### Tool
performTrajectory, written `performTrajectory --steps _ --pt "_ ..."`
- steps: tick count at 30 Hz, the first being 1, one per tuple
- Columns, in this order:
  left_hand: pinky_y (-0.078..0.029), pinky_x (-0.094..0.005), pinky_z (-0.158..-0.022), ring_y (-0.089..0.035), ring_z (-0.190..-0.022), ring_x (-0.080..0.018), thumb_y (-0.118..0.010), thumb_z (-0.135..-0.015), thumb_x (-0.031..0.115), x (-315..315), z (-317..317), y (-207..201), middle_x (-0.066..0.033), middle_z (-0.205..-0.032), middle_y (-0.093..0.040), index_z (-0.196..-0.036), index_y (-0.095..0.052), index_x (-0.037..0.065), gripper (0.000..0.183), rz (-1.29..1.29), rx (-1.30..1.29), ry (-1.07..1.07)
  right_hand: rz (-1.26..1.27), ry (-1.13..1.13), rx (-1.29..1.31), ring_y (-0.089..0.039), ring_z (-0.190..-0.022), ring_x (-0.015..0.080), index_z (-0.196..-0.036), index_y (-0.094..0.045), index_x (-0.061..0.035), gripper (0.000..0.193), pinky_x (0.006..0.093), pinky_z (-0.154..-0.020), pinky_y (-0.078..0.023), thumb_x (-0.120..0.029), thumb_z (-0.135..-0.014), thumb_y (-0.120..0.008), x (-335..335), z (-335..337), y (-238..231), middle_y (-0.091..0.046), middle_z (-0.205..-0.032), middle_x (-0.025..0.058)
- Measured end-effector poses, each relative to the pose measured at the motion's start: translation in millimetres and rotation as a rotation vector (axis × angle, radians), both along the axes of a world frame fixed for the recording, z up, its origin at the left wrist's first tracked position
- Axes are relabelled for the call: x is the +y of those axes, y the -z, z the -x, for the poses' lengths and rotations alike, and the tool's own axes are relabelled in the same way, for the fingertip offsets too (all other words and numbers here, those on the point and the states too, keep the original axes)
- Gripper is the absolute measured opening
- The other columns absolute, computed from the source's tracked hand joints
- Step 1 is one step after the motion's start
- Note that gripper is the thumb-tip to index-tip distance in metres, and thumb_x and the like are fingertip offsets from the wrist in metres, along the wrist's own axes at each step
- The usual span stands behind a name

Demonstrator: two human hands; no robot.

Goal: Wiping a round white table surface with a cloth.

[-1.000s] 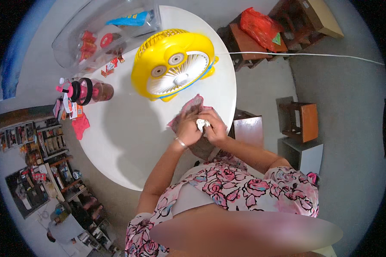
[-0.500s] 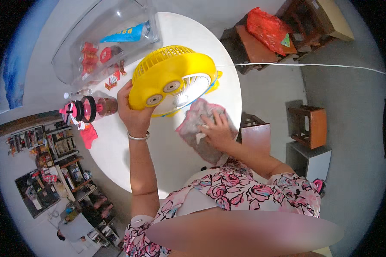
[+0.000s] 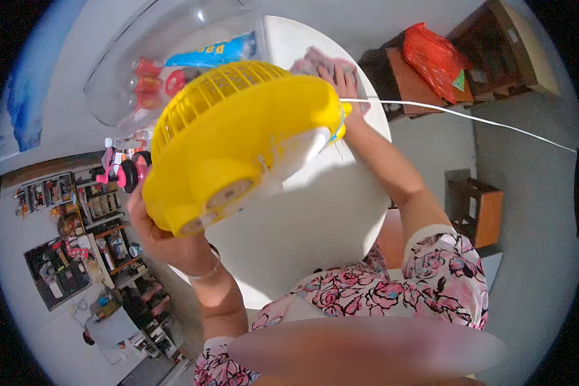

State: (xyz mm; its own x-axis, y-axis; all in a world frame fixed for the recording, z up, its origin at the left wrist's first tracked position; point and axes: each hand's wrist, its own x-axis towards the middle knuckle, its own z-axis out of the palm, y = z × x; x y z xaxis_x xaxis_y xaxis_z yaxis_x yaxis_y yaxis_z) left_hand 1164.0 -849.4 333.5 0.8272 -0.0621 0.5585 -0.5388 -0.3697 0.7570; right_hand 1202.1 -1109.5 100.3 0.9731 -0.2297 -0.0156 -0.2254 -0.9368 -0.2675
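Note:
A yellow fan (image 3: pixel 238 135) with round eye-like discs is held up over the white round table (image 3: pixel 289 238), tilted toward me. My left hand (image 3: pixel 174 241) grips its lower left edge, fingers partly hidden behind it. Beyond the fan, at the table's far right, my right hand (image 3: pixel 344 87) lies with fingers stretched out on a grey and pink cloth (image 3: pixel 312 59). The cloth is pressed against the tabletop. From the fan's right side runs a white cord (image 3: pixel 418 106).
A clear plastic bin (image 3: pixel 116 48) with red-topped containers and a blue packet (image 3: pixel 215 50) stands at the far left. Beside it is a pink and black bottle (image 3: pixel 128 175). Stools (image 3: pixel 486 212) and a red plastic bag (image 3: pixel 431 61) are off to the right.
My left hand has brought the fan nearer and to the left, tilting it more. My right hand has moved the cloth from the table's near right to its far side.

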Motion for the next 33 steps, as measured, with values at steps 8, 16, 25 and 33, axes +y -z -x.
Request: performTrajectory --steps 8,16,25,33 --pt "-0.042 -0.0337 -0.093 -0.058 -0.1 -0.0215 -0.07 -0.076 0.002 -10.9 -42.7 27.4 -0.014 -0.11 -0.058 -0.1 -0.055 -0.003 0.029 -0.042 0.059 -0.136 -0.023 0.295 -0.356 -0.029 -0.132 0.0375 -0.135 -0.044 -0.0174 0.05 0.053 -0.106 -0.022 -0.035 -0.088 -0.045 -35.3 -199.9 58.5 -0.034 -0.146 0.0069" --pt "-0.043 -0.0307 -0.09 -0.056 -0.101 -0.0178 -0.069 -0.076 -0.001 -1.0 -70.5 64.8 -0.0092 -0.108 -0.055 -0.096 -0.056 0.001 0.024 0.017 0.126 -0.18 0.228 0.057 -0.154 -0.032 -0.133 0.031 -0.138 -0.04 -0.0173 0.052 0.0523 -0.104 -0.027 -0.035 -0.089 -0.043 -56.7 -214.5 33.7 -0.033 -0.147 0.0029" --pt "-0.041 -0.0335 -0.096 -0.052 -0.11 -0.0219 -0.085 -0.062 0.011 6.6 -32.5 67.3 -0.0118 -0.114 -0.052 -0.104 -0.054 0.0 0.053 -0.039 0.128 0.054 0.0 0.13 -0.267 -0.032 -0.133 0.0344 -0.135 -0.042 -0.012 0.053 0.0543 -0.105 -0.029 -0.035 -0.088 -0.049 -69.6 -33.5 17.8 -0.035 -0.145 0.01" --pt "-0.043 -0.0326 -0.093 -0.052 -0.104 -0.0215 -0.085 -0.063 0.016 53.2 22.8 48.3 -0.0105 -0.112 -0.052 -0.106 -0.053 0.001 0.057 -0.087 0.041 0.144 0.031 0.167 -0.055 -0.025 -0.135 0.0371 -0.135 -0.042 -0.0082 0.06 0.0552 -0.109 -0.019 -0.03 -0.08 -0.057 30.5 207.6 -40.3 -0.034 -0.143 0.0154"
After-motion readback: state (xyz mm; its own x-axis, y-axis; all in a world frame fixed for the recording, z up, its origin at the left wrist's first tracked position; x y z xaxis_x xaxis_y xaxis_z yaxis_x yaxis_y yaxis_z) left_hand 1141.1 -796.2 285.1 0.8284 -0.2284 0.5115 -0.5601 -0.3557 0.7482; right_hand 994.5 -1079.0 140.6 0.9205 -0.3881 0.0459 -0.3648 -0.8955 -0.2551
